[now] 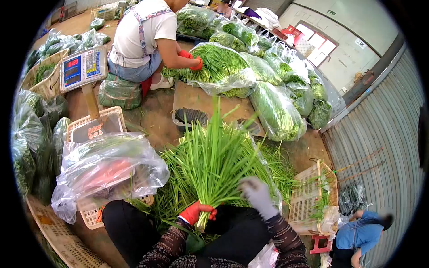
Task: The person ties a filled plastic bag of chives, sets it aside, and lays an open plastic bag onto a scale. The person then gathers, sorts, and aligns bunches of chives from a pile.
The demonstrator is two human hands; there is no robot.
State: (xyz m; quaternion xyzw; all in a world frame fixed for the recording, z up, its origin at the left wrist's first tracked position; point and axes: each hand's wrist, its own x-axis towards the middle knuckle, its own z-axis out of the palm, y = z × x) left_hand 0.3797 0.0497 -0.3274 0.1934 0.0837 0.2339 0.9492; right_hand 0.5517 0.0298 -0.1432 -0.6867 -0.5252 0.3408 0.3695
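My left hand (197, 213), in a red glove, is closed around the base of a bunch of garlic chives (213, 165). The bunch stands upright above my lap, its long green leaves fanning out at the top. Beside its lower right edge is my right hand (258, 196) in a grey glove. Motion smears its fingers, so I cannot tell whether they grip any leaves. A large heap of loose garlic chives (172, 178) lies in front of my knees, partly hidden behind the bunch.
A digital scale (83, 69) stands at the left, near a clear plastic bag (109, 167) on a crate. Ahead, a person (147, 40) in red gloves handles greens. Filled bags (279, 111) lie beyond. A plastic basket (306, 201) and another person (359, 234) are at the right.
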